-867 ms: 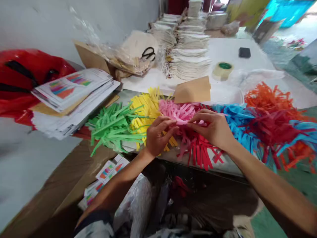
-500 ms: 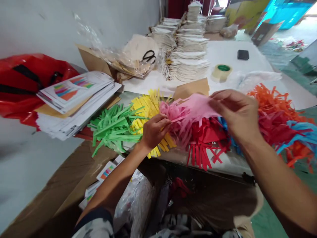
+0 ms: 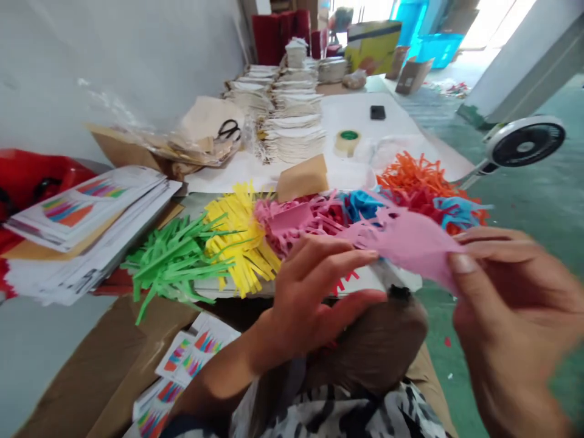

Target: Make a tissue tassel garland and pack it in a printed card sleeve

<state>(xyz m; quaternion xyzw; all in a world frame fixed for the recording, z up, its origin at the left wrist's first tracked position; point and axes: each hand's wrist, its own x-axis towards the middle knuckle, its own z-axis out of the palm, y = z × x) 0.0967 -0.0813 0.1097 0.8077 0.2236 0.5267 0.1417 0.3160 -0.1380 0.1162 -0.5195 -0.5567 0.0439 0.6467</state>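
Note:
My right hand [image 3: 515, 298] pinches the uncut end of a pink fringed tissue paper [image 3: 410, 240] between thumb and fingers, holding it up at the right. The sheet's cut strips trail left toward my left hand [image 3: 310, 298], whose fingers are apart just below them; I cannot tell whether they touch. Behind lies a pile of pink fringe [image 3: 292, 222]. Beside it on the table edge are yellow fringe [image 3: 241, 237] and green fringe [image 3: 177, 255]. Blue fringe [image 3: 360, 205] and orange fringe [image 3: 415, 176] lie to the right. Red strips are partly hidden behind my left hand.
Stacks of white paper bundles [image 3: 296, 131] run along the table. A tape roll [image 3: 347, 143], a black box [image 3: 378, 112] and scissors [image 3: 228, 129] lie farther back. Printed sheets [image 3: 91, 207] are piled at left. A small fan [image 3: 524, 145] stands at right.
My right hand has drawn the pink tissue paper away from the pile, rightward and nearer to me. My left hand has opened from its pinch and moved nearer. The view has turned right.

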